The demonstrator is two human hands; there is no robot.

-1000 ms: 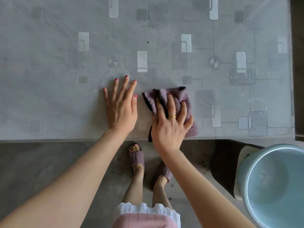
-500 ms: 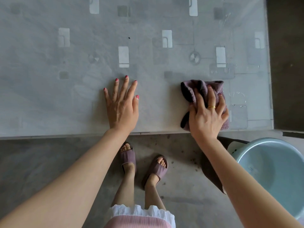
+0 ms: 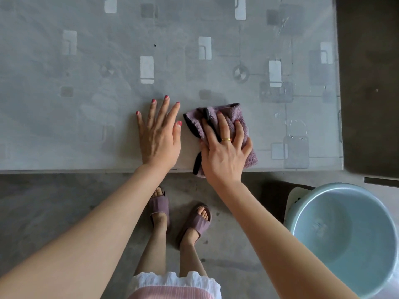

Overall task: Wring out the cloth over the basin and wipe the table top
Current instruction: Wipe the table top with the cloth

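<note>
I see the table top (image 3: 86, 104) running across the upper part of the head view, its near edge a straight line just under both wrists and its right edge ending at a corner well to the right of the cloth. Open surface stretches away to the left and toward the far side; to the right of the cloth a shorter strip of top shows wet streaks before the corner.

The cloth (image 3: 228, 117) is one mauve terry piece with a dark border, bunched and folded, lying at the near edge with a bottom corner hanging slightly over it. My right hand (image 3: 224, 154) lies on it, fingers spread and a little bent, pressing it down; I cannot quite tell whether the thumb tucks under a fold. My left hand (image 3: 159, 139) rests flat on the bare top just beside the cloth, fingers straight and fanned, not touching it.

One pale blue basin (image 3: 345, 238) sits low at the right, below the table corner, apart from the cloth. Two hands, one cloth, one basin, two sandalled feet on the concrete floor (image 3: 54, 201).
</note>
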